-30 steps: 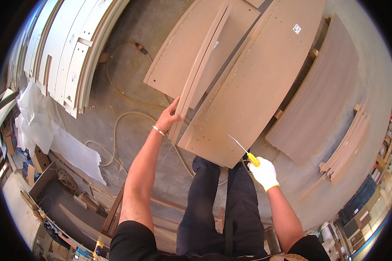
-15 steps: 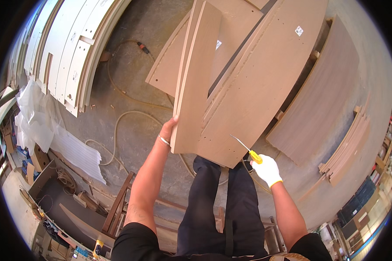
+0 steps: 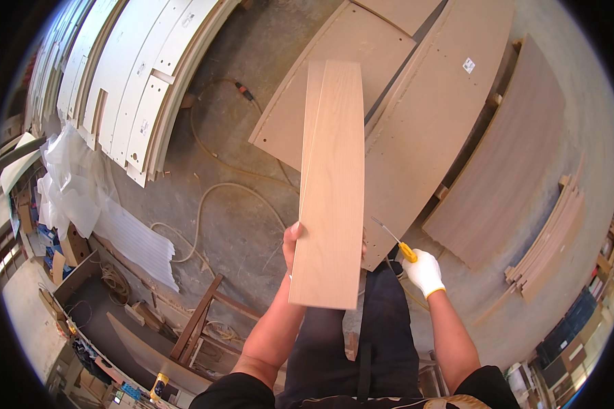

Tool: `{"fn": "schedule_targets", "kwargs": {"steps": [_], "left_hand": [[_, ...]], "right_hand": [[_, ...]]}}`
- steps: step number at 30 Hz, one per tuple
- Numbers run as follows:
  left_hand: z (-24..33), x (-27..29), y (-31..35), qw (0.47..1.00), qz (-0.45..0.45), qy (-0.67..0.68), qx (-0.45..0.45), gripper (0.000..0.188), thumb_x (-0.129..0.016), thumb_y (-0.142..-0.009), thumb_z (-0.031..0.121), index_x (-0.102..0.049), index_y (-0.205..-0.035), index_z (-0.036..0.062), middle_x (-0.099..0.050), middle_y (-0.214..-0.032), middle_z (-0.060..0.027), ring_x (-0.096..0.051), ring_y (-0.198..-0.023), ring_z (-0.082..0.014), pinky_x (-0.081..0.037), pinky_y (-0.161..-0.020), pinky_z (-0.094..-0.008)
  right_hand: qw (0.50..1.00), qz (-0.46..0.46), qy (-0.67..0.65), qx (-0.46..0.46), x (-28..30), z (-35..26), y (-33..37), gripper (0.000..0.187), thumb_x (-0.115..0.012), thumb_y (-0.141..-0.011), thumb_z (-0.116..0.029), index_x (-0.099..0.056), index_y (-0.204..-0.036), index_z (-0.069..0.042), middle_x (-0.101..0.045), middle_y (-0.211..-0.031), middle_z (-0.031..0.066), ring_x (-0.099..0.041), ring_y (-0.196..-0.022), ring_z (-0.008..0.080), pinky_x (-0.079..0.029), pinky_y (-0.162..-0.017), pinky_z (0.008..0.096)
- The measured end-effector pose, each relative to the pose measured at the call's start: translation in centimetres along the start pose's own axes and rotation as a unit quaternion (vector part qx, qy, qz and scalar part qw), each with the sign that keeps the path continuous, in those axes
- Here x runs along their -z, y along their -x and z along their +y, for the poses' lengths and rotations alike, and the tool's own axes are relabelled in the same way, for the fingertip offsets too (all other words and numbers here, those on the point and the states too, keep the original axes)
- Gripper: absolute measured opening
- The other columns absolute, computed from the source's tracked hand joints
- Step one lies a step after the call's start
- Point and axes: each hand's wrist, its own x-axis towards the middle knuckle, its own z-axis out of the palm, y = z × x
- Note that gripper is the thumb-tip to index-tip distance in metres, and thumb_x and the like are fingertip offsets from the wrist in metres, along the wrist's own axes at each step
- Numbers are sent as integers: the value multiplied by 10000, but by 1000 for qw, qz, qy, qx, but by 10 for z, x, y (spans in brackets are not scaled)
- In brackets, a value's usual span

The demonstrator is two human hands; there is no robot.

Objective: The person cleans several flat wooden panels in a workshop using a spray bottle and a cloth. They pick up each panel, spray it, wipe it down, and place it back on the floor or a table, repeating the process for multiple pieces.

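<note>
My left hand (image 3: pixel 292 244) grips a long, pale wooden board (image 3: pixel 334 191) by its near part, the thumb on the left edge. Fingertips show at the right edge; the rest of the fingers are hidden under the board. Its broad face is turned up, above my legs and over the large panels. In a white glove, my right hand (image 3: pixel 424 274) is closed round the yellow handle of a hand tool (image 3: pixel 408 252) with a thin metal shaft; its exact kind I cannot tell. The shaft points up and left, over the near end of a large brown panel (image 3: pixel 436 129).
Another brown panel (image 3: pixel 341 65) lies farther back. To the right are a darker curved panel (image 3: pixel 501 157) and stacked strips (image 3: pixel 549 238). White drilled panels (image 3: pixel 126 88) stand at left. A hose (image 3: pixel 208 194) loops over the floor, near a wooden frame (image 3: pixel 198 320).
The board has swung from edge-up to broad face up and come nearer, shifting right at its near end. My left hand moved right with it. The tool in my right hand barely moved.
</note>
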Motion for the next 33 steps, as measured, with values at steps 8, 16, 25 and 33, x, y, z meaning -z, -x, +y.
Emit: {"fn": "schedule_targets", "kwargs": {"steps": [8,16,25,33], "left_hand": [[-6,44,34,987,143,-9,-75,730,-636,-852,509,-523,-1358,-5,-663,-1177,-217,-690,-1005,-323,-578,-846,-437],[11,57,40,981,178,-62,36,763,-650,-866,495,-457,-1399,-16,-654,-1176,-219,-669,-1071,-325,-565,-888,-435],[17,41,30,700,268,-661,39,1117,-782,-777,355,-114,-1599,-1,-449,-1413,-256,-516,-1266,-360,-466,-1044,-447],[-5,59,39,431,411,-797,100,1199,-847,-674,358,-156,-1579,-20,-482,-1228,-301,-525,-1130,-440,-459,-1009,-475]], "right_hand": [[1000,10,-7,7,-7,14,-12,311,-688,-867,-367,-713,-961,-72,-714,-960,221,-669,-954,429,-528,-828,494],[997,19,-72,5,-4,7,-22,342,-705,-849,-387,-705,-956,-62,-703,-914,227,-662,-934,439,-528,-813,484],[850,-112,-515,8,45,-74,-57,249,-685,-950,-291,-592,-1063,-89,-635,-765,75,-568,-500,131,-406,-424,244],[818,-173,-538,104,21,-190,-106,612,-795,-853,-467,-542,-1122,20,-651,-908,128,-667,-647,198,-455,-449,282]]}}
